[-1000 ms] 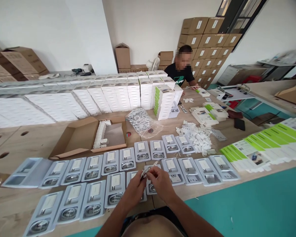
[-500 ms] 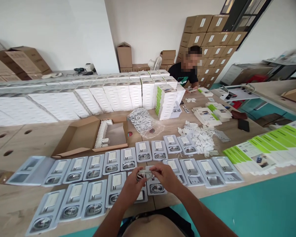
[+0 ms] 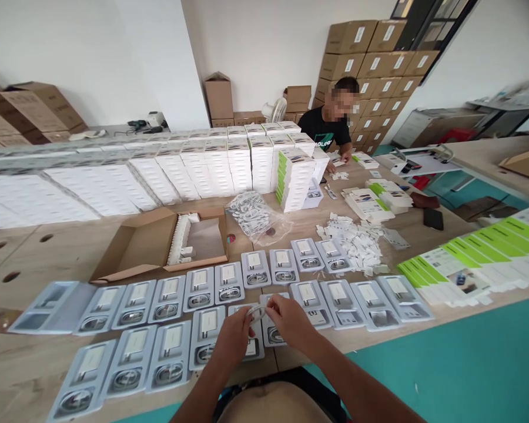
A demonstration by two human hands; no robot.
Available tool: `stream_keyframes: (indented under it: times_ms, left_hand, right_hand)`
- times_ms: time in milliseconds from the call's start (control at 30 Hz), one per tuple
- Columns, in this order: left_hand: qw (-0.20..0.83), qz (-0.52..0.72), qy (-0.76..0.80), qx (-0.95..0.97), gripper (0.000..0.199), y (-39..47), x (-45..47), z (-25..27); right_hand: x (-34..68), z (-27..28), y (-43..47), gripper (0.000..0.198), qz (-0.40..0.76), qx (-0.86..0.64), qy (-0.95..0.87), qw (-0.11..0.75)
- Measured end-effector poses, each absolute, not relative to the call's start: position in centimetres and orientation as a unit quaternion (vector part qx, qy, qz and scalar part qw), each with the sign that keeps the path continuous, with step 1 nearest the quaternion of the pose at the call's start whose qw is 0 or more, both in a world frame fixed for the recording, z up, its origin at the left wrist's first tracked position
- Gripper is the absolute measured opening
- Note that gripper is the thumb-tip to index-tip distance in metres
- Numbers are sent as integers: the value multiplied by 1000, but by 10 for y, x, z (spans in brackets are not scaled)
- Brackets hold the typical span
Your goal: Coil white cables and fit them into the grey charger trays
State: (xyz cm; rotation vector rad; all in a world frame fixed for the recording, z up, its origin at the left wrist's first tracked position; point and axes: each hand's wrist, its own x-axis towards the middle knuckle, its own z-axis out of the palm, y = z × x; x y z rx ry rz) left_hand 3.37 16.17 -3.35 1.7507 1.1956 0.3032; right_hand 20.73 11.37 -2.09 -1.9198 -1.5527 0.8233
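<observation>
1. Left hand (image 3: pixel 233 336) – curled around one side of a coiled cable (image 3: pixel 258 314).
2. Right hand (image 3: pixel 288 320) – fingers bent, pinching the coil's opposite side.
3. The coiled cable is between both hands, above pale trays (image 3: pixel 181 342) on the worktop (image 3: pixel 22 379).

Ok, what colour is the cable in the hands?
The cable looks whitish; it shows best in the head view.
</observation>
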Motion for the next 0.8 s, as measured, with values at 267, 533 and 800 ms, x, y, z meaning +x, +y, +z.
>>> stream_keyframes:
  times_ms: [267,533,800]
  left_hand:
    - [591,202,471,623,36,152,41,-48]
    - [667,204,437,568,43,157,38,-61]
    - [536,27,348,768,34,151,45,-23]
  right_hand:
    - [179,-58,115,21,513,-607,-320,516]
    - [186,-58,102,17,352,-706,-398,468]
    - [229,-39,70,13,419,-667,-533,310]
